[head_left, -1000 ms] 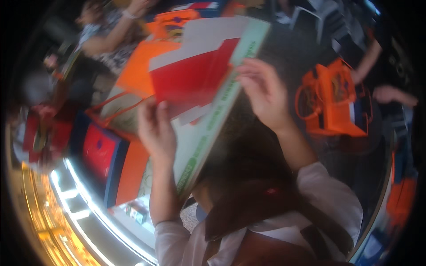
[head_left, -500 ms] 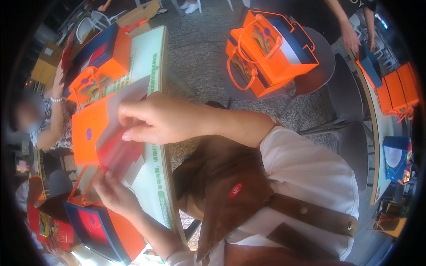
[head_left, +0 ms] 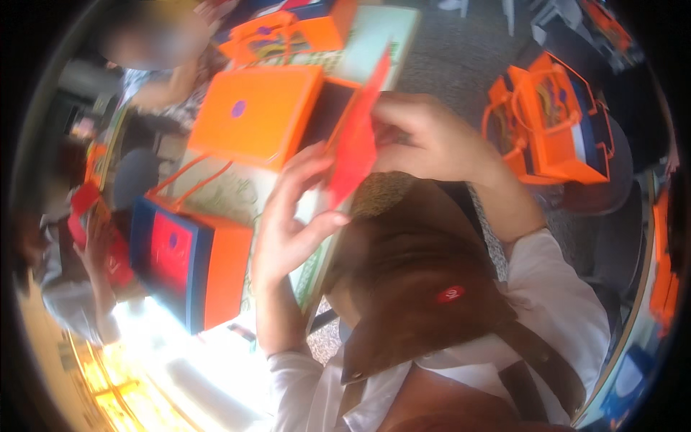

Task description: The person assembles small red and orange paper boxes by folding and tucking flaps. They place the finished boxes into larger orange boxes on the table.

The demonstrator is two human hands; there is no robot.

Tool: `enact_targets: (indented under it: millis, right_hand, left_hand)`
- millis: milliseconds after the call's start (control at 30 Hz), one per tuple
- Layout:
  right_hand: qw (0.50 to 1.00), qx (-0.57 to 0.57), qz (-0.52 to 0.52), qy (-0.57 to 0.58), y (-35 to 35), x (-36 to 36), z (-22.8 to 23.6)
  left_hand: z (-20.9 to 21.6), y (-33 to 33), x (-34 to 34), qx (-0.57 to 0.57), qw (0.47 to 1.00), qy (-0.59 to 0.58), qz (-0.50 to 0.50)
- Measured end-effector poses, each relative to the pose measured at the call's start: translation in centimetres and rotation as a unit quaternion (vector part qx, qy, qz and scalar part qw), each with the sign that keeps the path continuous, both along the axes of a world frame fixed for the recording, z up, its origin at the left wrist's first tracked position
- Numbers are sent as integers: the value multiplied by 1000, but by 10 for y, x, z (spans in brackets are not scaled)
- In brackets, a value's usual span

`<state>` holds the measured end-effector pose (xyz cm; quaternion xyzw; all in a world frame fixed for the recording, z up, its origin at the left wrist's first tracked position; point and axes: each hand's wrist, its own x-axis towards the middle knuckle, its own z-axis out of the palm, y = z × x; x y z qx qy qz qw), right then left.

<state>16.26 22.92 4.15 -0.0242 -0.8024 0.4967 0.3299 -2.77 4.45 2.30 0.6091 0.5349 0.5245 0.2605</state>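
Observation:
A flat red paper packet (head_left: 358, 147), seen nearly edge-on and blurred, is between my two hands above the table edge. My right hand (head_left: 425, 140) grips it from the right; the packet hides some of those fingertips. My left hand (head_left: 291, 216) is curved around its lower left side, fingers against it and thumb near its bottom corner. Just left of the packet, an orange box (head_left: 252, 115) with a small purple seal lies on the table. Its dark side shows behind the packet.
On the pale table (head_left: 392, 32) stand an orange gift bag (head_left: 270, 43) at the far end and a blue-and-orange bag (head_left: 227, 266) nearer. More orange bags (head_left: 551, 119) rest on a grey chair at right. Two people work along the left side, one hand (head_left: 93, 241) holding red packets.
The view has swung, shifting the scene rightward. My hands have lifted the red packet up off the orange box and turned it on edge. The translucent sheet is out of sight.

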Motion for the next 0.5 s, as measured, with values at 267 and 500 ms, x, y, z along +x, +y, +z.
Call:
enact_targets:
  millis: [267,500]
  right_hand:
    - [984,171,-29,-48,-5,3,9]
    - [958,275,-3,-85,-3,6,28]
  left_hand:
    - [-5,-5,-9,-53,997,-43,43]
    - [-8,0,-19,-39,999,17,14]
